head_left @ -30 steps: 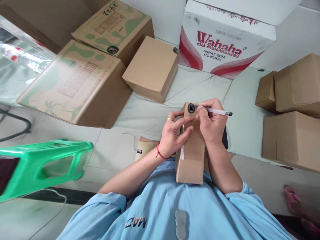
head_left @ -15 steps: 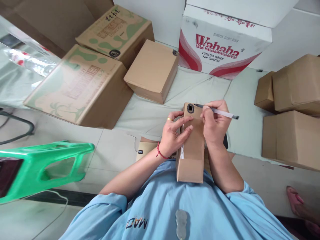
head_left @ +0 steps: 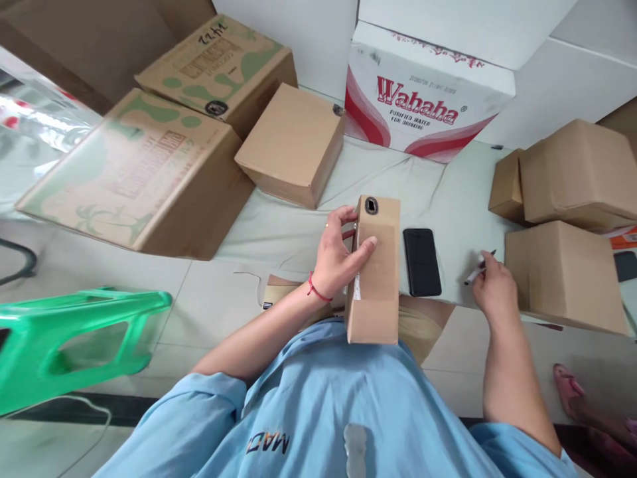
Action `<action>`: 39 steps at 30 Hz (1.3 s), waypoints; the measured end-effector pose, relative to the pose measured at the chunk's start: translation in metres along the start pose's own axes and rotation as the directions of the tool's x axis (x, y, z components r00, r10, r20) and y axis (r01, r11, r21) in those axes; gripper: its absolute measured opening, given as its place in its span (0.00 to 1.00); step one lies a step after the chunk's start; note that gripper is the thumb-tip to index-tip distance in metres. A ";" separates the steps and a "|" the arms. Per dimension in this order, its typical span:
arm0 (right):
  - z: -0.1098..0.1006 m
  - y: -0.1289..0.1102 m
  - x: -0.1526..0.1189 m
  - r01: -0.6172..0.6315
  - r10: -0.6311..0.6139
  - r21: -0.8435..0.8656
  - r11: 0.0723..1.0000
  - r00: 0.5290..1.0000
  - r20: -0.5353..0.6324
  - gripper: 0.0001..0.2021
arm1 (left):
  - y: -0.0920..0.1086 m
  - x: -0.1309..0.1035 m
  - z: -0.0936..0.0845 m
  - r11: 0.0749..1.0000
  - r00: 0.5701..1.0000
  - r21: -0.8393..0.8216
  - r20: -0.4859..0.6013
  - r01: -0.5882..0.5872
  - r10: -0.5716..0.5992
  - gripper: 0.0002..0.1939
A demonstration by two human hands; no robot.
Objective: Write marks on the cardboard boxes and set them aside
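A narrow brown cardboard box (head_left: 381, 265) with a black oval mark near its far end stands out from the blue shirt, over the table edge. My left hand (head_left: 338, 252) grips its left side, thumb on the top face, other fingers along the side and partly hidden. Off to the right, my right hand (head_left: 495, 282) is closed on a marker pen (head_left: 478, 271) just above the pale green cloth. Between the box and my right hand lies a black phone (head_left: 422, 262).
Coconut cartons (head_left: 134, 172) and a plain box (head_left: 293, 143) are at the left, a white Wahaha carton (head_left: 405, 99) behind. Brown boxes (head_left: 567, 275) sit at the right. A green stool (head_left: 99, 345) stands at lower left; a person's pink-shod foot (head_left: 570, 392) shows lower right.
My right hand has moved right, away from the narrow box, with the pen. The phone is now uncovered. My left hand stays on the box, and the view has shifted slightly.
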State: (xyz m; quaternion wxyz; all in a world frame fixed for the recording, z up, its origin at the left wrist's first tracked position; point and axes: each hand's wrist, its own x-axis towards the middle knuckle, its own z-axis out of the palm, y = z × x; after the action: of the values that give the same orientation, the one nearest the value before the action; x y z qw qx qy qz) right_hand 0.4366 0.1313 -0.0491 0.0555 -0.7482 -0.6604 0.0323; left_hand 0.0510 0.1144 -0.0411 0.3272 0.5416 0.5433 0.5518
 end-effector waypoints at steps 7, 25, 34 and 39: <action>0.014 -0.042 -0.031 -0.014 0.017 0.133 0.991 1.000 -0.018 0.35 | 0.005 0.005 -0.005 0.971 0.983 0.209 -0.117 -0.118 0.144 0.28; 0.024 -0.109 -0.052 -0.137 0.118 0.200 0.970 0.988 0.103 0.45 | 0.035 -0.069 -0.033 0.723 0.645 0.290 0.714 -0.626 0.272 0.46; -0.027 -0.132 -0.054 -0.155 0.145 0.580 0.800 0.987 0.064 0.38 | 0.029 -0.064 -0.036 0.712 0.611 0.244 0.726 -0.659 0.317 0.47; -0.062 -0.191 -0.072 0.104 0.039 0.688 0.718 0.981 -0.190 0.35 | 0.025 -0.061 -0.038 0.747 0.617 0.199 0.712 -0.634 0.334 0.49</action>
State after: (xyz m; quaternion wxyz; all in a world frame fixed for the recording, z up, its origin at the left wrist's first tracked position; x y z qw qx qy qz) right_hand 0.2472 0.0809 0.0345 0.3953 -0.6606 -0.6046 0.2046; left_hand 0.0331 0.0421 -0.0249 0.1954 0.8819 0.3348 0.2683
